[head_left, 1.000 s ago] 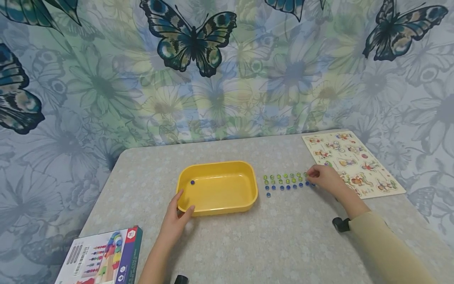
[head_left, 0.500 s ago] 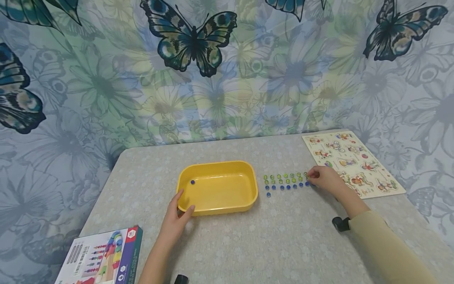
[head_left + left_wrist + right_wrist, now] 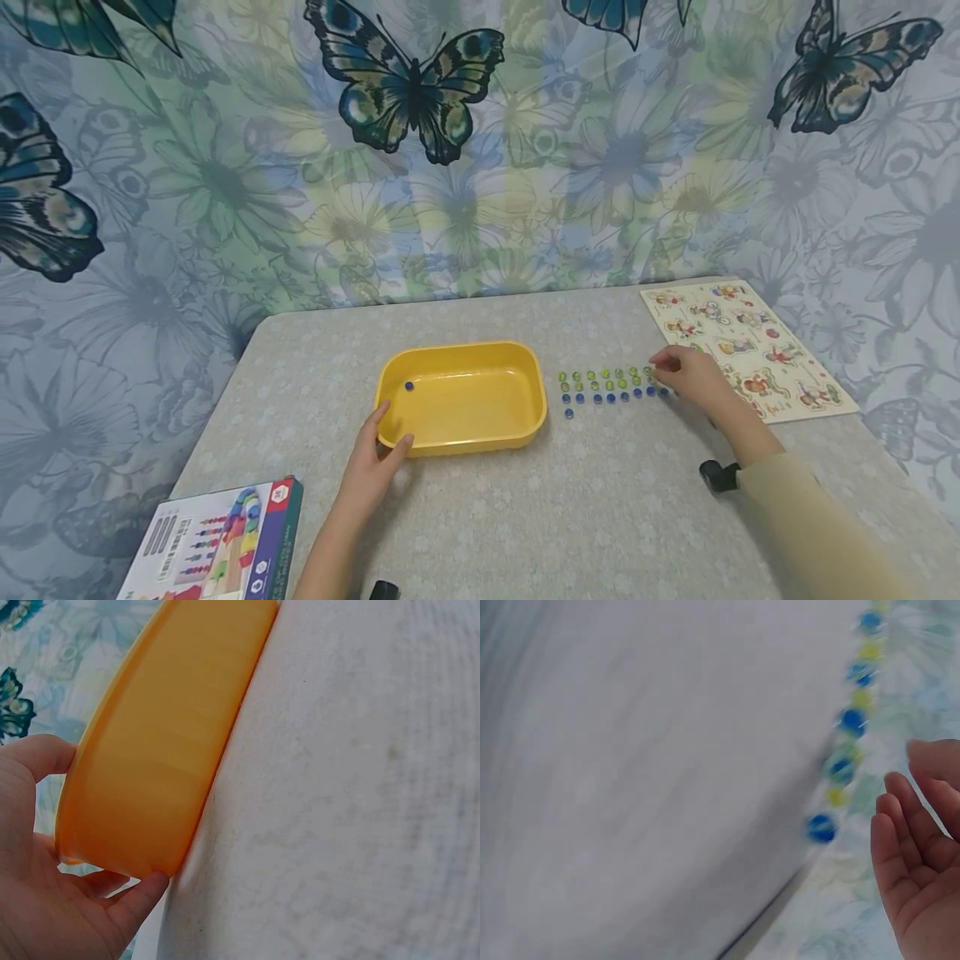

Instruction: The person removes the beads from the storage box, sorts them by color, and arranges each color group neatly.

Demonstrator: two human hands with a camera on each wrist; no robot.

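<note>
My left hand (image 3: 369,462) grips the near left corner of a yellow plastic tray (image 3: 472,412). In the left wrist view its thumb is at the rim and its fingertips reach the bottom edge of the tray's wall (image 3: 165,750). One blue marble (image 3: 408,386) lies inside the tray. To the right, green marbles (image 3: 618,373) stand in two rows, with a row of blue marbles (image 3: 625,397) in front and a lone blue one (image 3: 568,413) nearer. My right hand (image 3: 696,377) hovers at the rows' right end. Its thumb and extended fingers stand apart with nothing visible between them (image 3: 930,877).
A pale puzzle board (image 3: 750,317) with printed figures lies at the back right, partly behind the right hand. A toy box (image 3: 217,542) sits at the table's front left. Behind the table (image 3: 510,525) hangs a butterfly-patterned cloth (image 3: 465,217).
My right hand has lifted slightly from the right end of the rows, uncovering a blue marble there. The left hand stays on the tray. The head view has shifted slightly.
</note>
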